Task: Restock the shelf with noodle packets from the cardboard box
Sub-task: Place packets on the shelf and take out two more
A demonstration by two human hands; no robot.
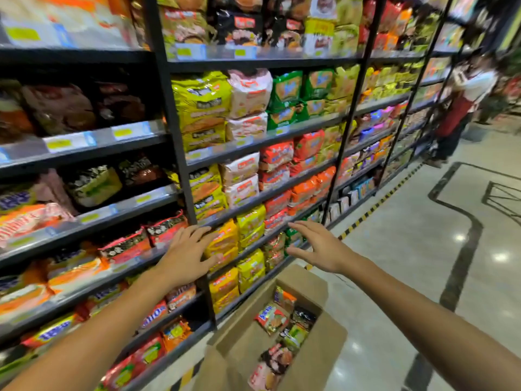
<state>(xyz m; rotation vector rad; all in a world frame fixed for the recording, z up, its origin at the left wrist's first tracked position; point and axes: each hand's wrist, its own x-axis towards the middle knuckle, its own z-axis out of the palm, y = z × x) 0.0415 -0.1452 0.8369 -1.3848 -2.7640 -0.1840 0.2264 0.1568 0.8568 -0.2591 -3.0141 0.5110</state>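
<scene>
An open cardboard box (310, 359) stands on the floor at the foot of the shelves, holding several noodle packets (273, 317). Both hands are stretched out above it toward a low shelf (253, 244). My left hand (187, 253) lies with straight fingers against the yellow packets (224, 241) stacked there, thumb toward them. My right hand (318, 248) hovers open a little to the right, fingers spread, holding nothing and touching no packet.
Tall black shelving (174, 128), packed with noodle packets, runs along the left into the distance. A glossy tiled floor (394, 249) spreads to the right. A person in a red apron (462, 108) stands at the far end of the aisle.
</scene>
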